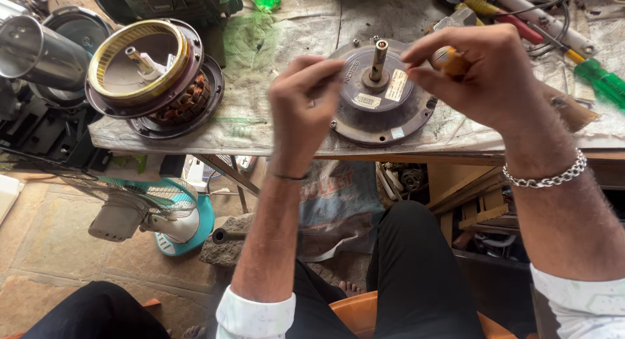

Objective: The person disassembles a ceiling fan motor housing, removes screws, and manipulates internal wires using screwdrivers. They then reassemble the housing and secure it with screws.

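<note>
Right hand point(478, 72) gripping orange screwdriver handle point(449, 60), left hand point(303, 101) pinched narrow, above motor housing point(381, 111)

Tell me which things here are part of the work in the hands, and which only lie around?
In use:
round grey metal motor housing with a centre shaft
orange-handled tool in the right hand
left hand

Lying about:
copper-wound stator with yellow ring
green-handled screwdriver
small teal table fan
</note>
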